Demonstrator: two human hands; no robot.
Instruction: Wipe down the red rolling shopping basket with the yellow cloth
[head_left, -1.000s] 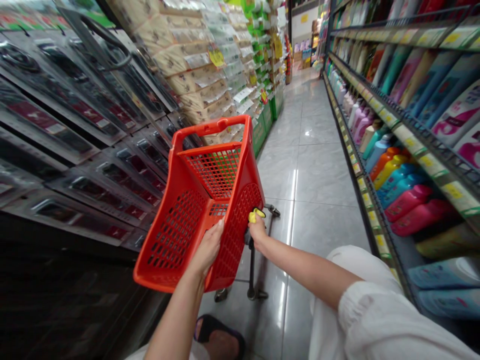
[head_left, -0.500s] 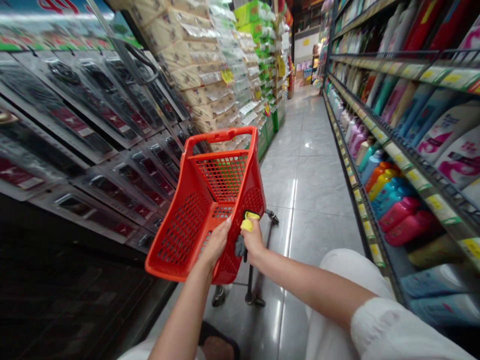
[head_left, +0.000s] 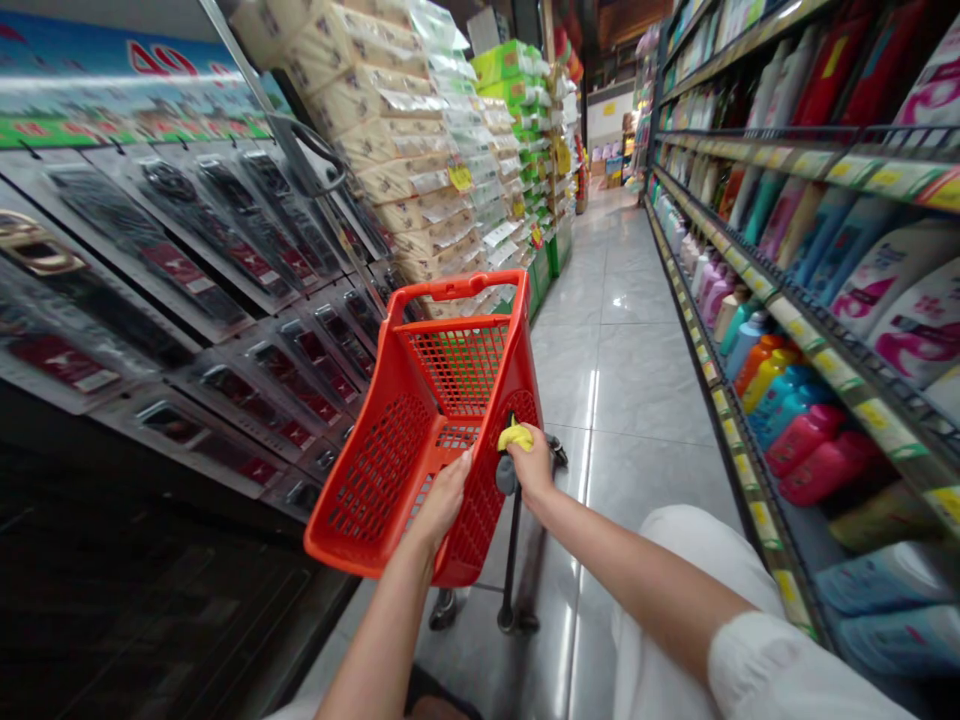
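A red plastic shopping cart [head_left: 382, 470] stands in front of me, its basket showing bare slotted walls and floor. My left hand [head_left: 444, 495] rests over the near side rim of the basket, fingers closed round the edge. On the outer face of that same side, my right hand [head_left: 532, 462] clutches a yellow cloth [head_left: 515, 437] against or close to the red wall. Just below the cloth is a dark grey joint [head_left: 506, 474] of the cart frame. The fingertips of my right hand are partly hidden by the cloth.
Shelves of shampoo and detergent bottles [head_left: 806, 440] line the right side. Packaged goods hang on a rack [head_left: 217, 230] at left, with stacked tissue packs [head_left: 405, 150] beyond. A tiled aisle floor [head_left: 630, 370] runs ahead. A metal pole with a looped hook [head_left: 315, 165] stands near the rack.
The view has shifted, so the cart and both hands appear slightly lower and farther right. My right hand and the yellow cloth stay at the cart's outer side; my left stays on the rim.
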